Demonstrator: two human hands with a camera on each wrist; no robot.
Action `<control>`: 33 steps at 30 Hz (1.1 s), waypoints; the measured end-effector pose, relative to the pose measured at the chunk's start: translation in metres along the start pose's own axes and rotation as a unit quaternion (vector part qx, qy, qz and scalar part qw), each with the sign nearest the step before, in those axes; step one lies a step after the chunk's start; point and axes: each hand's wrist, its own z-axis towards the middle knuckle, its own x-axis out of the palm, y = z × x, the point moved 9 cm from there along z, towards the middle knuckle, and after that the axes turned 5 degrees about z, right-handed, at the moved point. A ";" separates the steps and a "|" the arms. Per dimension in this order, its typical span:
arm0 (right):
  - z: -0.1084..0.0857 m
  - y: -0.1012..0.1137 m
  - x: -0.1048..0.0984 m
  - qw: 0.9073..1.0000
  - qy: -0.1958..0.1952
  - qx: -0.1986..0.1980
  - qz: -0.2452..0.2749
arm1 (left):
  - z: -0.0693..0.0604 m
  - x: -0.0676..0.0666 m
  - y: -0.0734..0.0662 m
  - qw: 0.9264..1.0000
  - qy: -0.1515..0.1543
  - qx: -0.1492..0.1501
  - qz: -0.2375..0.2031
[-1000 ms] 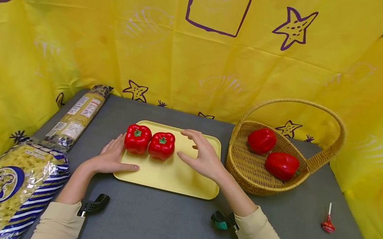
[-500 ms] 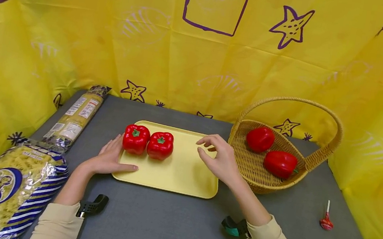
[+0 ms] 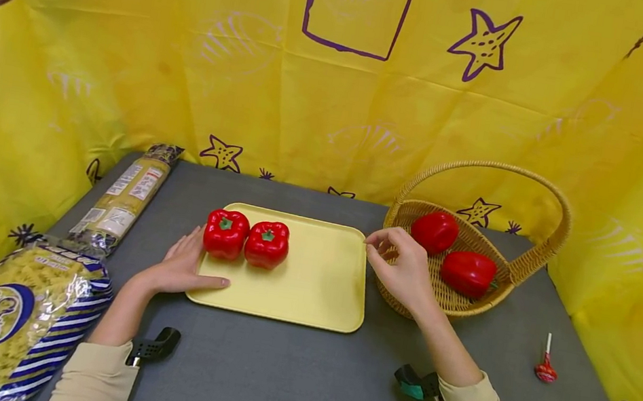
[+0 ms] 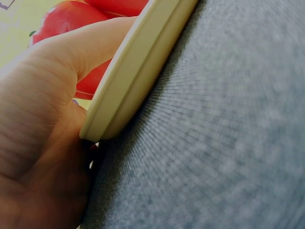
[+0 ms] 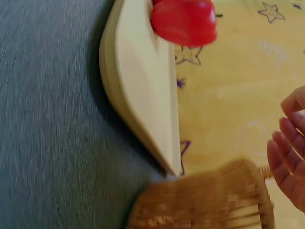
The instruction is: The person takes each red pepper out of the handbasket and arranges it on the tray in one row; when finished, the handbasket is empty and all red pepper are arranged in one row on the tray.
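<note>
Two red bell peppers (image 3: 226, 234) (image 3: 267, 245) stand side by side, stems up, at the left of a pale yellow tray (image 3: 314, 295). My left hand (image 3: 182, 268) rests at the tray's left edge, its thumb laid over the rim and its other fingers stretched along the outside. In the left wrist view the thumb (image 4: 95, 45) crosses the tray's rim (image 4: 133, 71). My right hand (image 3: 404, 270) is in the air between the tray and a wicker basket (image 3: 443, 303), fingers loosely bent and holding nothing. Inside the basket lie two more red bell peppers (image 3: 434, 233) (image 3: 468, 274).
A bag of spiral pasta (image 3: 2, 320) and a long pack of pasta (image 3: 127, 197) lie on the left of the grey table (image 3: 272, 378). The basket's tall handle (image 3: 499, 166) arches upward. A red lollipop (image 3: 546, 370) lies at the right. Yellow printed cloth (image 3: 336, 93) surrounds the table.
My right hand has moved right, from above the tray near the peppers to the basket's left side. My left hand stays at the tray's edge, and the view has shifted slightly.
</note>
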 end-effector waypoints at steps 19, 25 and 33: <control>0.005 -0.039 -0.038 0.982 0.137 0.062 -0.110 | -0.001 0.000 0.003 1.000 0.000 -0.005 0.001; 0.010 -0.041 -0.042 0.967 0.190 0.062 -0.160 | -0.001 0.000 0.003 1.000 0.000 -0.005 0.001; 0.019 -0.044 -0.039 0.927 0.276 0.039 -0.249 | -0.001 -0.001 0.003 1.000 -0.002 -0.004 0.003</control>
